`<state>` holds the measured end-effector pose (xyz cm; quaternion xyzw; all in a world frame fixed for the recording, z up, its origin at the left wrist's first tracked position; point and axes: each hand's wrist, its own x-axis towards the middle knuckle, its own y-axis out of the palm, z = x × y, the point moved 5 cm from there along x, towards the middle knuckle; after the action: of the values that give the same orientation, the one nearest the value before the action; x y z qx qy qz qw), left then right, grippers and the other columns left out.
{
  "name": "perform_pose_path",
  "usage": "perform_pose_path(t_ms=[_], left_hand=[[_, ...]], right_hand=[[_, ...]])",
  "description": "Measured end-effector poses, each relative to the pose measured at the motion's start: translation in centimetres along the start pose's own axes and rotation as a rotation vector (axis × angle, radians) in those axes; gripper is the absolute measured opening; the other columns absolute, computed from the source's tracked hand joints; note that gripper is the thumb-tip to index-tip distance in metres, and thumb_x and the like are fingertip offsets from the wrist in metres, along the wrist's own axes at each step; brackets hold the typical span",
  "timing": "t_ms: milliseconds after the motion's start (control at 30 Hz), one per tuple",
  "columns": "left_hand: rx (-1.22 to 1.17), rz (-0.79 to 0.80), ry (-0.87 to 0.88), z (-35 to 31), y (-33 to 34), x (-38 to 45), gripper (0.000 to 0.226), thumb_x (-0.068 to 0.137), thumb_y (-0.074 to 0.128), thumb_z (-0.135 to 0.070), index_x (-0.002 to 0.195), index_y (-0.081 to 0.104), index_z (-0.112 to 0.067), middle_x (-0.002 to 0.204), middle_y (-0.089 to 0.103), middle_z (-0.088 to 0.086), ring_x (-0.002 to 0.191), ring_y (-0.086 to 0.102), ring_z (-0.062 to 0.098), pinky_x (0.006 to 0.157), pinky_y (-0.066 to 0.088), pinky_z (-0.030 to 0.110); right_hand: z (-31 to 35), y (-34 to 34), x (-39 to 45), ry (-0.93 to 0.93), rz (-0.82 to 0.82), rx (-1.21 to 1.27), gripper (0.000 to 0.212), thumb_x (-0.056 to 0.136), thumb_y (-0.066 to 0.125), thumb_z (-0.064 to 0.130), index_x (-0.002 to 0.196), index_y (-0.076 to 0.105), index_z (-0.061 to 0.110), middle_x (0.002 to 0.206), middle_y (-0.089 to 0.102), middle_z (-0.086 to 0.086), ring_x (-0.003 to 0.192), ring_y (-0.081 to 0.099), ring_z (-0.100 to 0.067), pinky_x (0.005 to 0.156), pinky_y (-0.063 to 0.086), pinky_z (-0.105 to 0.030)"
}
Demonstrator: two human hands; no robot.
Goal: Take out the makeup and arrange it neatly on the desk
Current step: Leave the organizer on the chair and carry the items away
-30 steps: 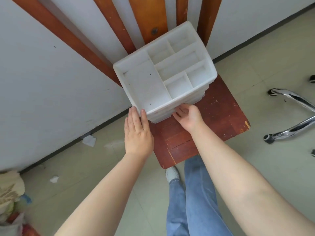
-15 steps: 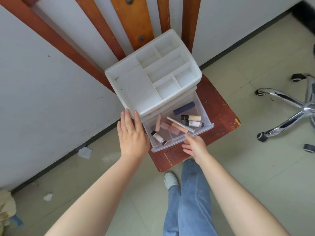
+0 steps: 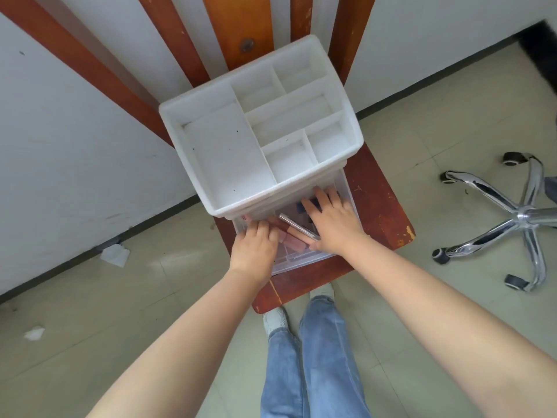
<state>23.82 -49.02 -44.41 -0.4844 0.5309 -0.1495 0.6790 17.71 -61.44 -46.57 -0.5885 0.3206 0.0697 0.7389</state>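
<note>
- Pink and dark makeup tubes [image 3: 294, 242] are lying jumbled inside the clear plastic drawer [image 3: 301, 260], pulled out of the white compartmented organizer [image 3: 259, 140].
- The left hand [image 3: 256, 248] is curling over tubes; its grasp is hidden.
- The right hand [image 3: 331, 221] is pressing flat, fingers spread, on them.

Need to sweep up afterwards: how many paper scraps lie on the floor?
2. One crumpled scrap lies by the wall, left of the wooden chair; a second scrap lies farther left, nearer the camera. More may lie out of view.

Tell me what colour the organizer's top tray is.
White, seen clearly in the head view: the organizer's top tray.
</note>
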Motion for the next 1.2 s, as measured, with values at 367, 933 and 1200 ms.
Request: perform_pose_path(t_ms=[367, 933, 1200], left_hand=[[0.008, -0.073, 0.031, 2.6, -0.3, 0.8, 0.048, 0.081, 0.043, -0.005, 0.128, 0.039, -0.011, 0.125, 0.045, 0.005, 0.117, 0.042, 0.024, 0.1, 0.028, 0.027], [0.144, 0.085, 0.095, 0.6, 1.6, 1.1, 0.054, 0.083, 0.047, -0.005, 0.134, 0.029, -0.004, 0.135, 0.034, 0.017, 0.129, 0.029, 0.033, 0.108, 0.026, 0.04], [0.322, 0.048, 0.347, -1.4, 2.4, 2.3, 0.044, 0.089, 0.032, 0.003, 0.132, 0.026, 0.002, 0.128, 0.039, 0.022, 0.118, 0.038, 0.039, 0.109, 0.018, 0.057]], right_hand=[[1.3, 0.8, 1.5, 0.091, 0.002, -0.131, 0.09, 0.073, 0.067, 0.025, 0.142, 0.011, 0.01, 0.135, 0.033, -0.02, 0.123, 0.034, -0.038, 0.106, 0.023, -0.05], [0.9, -3.4, 0.9, -0.056, -0.147, -0.012, 0.036, 0.076, 0.056, 0.001, 0.112, 0.049, 0.004, 0.105, 0.059, -0.016, 0.097, 0.056, -0.034, 0.07, 0.035, -0.034], [-4.4, -3.6, -4.3, 0.203, -0.101, 0.171, 0.031, 0.073, 0.061, 0.003, 0.101, 0.052, 0.011, 0.095, 0.061, -0.011, 0.077, 0.054, -0.031, 0.058, 0.032, -0.03]])
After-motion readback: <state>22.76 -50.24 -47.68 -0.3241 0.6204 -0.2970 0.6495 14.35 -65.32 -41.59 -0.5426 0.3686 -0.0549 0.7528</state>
